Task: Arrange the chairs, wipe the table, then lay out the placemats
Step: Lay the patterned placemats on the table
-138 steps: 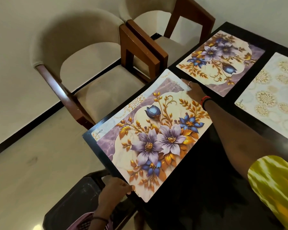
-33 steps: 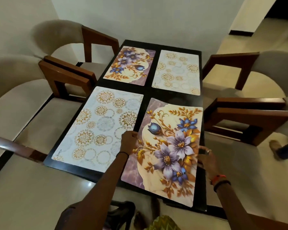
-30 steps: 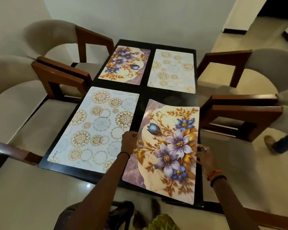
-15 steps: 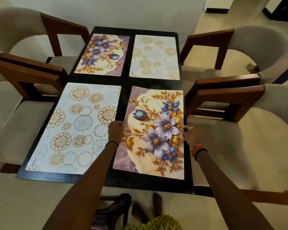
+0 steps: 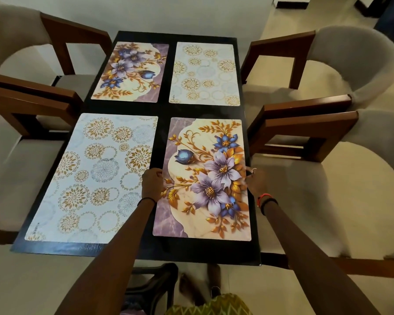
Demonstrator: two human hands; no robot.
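Note:
Four placemats lie flat on the black table (image 5: pixel 162 110). The near right one is a purple-flower placemat (image 5: pixel 205 178). My left hand (image 5: pixel 152 183) grips its left edge and my right hand (image 5: pixel 255 181) pinches its right edge. A pale gold-circle placemat (image 5: pixel 96 176) lies at the near left. A second flower placemat (image 5: pixel 130 71) is at the far left and a second gold-circle placemat (image 5: pixel 205 72) at the far right.
Two cushioned wooden chairs (image 5: pixel 32 96) stand along the table's left side and two more chairs (image 5: pixel 305 133) along its right side. A dark stool (image 5: pixel 152 283) sits under the near edge, by my feet. Pale floor lies all around.
The flower placemat went from the table's left side to the near right spot, exposing the gold-circle mat. In the last second both hands straightened it square to the table edge.

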